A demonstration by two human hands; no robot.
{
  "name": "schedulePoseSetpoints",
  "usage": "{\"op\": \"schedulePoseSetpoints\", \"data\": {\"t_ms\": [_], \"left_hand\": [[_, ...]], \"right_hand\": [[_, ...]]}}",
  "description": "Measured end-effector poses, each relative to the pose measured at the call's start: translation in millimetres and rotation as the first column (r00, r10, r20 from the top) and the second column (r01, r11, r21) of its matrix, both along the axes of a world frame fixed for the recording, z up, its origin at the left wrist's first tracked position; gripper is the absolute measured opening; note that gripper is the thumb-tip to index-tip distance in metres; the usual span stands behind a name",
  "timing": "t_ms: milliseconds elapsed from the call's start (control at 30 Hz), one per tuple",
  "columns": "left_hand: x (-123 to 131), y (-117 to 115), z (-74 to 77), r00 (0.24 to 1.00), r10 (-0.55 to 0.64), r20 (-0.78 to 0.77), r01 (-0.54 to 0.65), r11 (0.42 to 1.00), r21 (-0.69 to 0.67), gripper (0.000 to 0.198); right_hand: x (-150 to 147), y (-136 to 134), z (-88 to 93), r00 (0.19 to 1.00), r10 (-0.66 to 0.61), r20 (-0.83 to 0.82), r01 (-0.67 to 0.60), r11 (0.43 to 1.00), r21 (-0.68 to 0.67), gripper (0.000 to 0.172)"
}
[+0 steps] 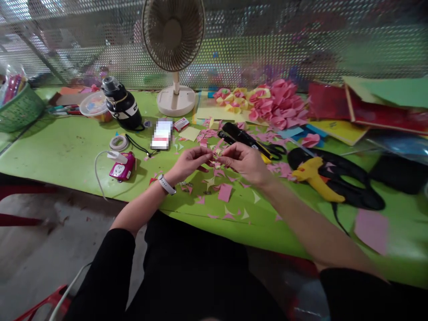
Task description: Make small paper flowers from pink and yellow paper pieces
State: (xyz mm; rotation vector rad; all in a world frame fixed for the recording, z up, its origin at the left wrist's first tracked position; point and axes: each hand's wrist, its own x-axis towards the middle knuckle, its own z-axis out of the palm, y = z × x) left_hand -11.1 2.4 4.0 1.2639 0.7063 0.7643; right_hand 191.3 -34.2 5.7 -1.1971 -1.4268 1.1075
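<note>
My left hand and my right hand meet above the green table, fingers pinched on a small pink and yellow paper piece held between them. A white watch band sits on my left wrist. Pink and yellow paper scraps lie scattered under and around both hands. A pile of folded pink and yellow paper flowers sits farther back, to the right.
A black stapler and scissors lie just beyond my right hand. A yellow glue gun is at right. A fan, black bottle, tape roll, pink power strip and green basket stand left.
</note>
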Motion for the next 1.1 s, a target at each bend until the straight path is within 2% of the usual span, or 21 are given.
{"op": "schedulePoseSetpoints", "data": {"t_ms": [167, 367, 467, 567, 833, 1100], "left_hand": [[-0.2, -0.8, -1.6, 0.997, -0.08, 0.006, 0.08, 0.997, 0.01, 0.036], [-1.9, -2.9, 4.8, 0.992, -0.126, 0.03, 0.127, 0.991, -0.038, 0.039], [-2.6, -3.1, 6.3, 0.991, -0.128, 0.024, 0.13, 0.988, -0.085, 0.042], [-1.4, -2.9, 3.2, 0.996, -0.087, -0.016, 0.085, 0.99, -0.111, 0.042], [1.4, -1.2, -4.0, 0.999, 0.005, -0.032, -0.008, 0.994, -0.107, 0.043], [-2.8, 1.5, -4.2, 0.997, -0.071, 0.021, 0.072, 0.991, -0.111, 0.046]], "right_hand": [[-0.5, 2.3, -1.1, 0.996, -0.031, -0.08, 0.024, 0.996, -0.082, 0.052], [5.1, 3.9, -0.2, 0.991, 0.026, -0.131, -0.043, 0.991, -0.125, 0.048], [6.1, 2.8, -0.6, 0.992, 0.055, -0.115, -0.071, 0.987, -0.141, 0.048], [3.6, 1.5, -0.7, 0.994, 0.045, -0.098, -0.058, 0.99, -0.128, 0.049], [5.6, 0.1, -1.2, 0.995, 0.102, -0.003, -0.102, 0.989, -0.106, 0.043], [9.7, -1.0, 7.2, 0.995, 0.068, 0.069, -0.062, 0.995, -0.083, 0.042]]}}
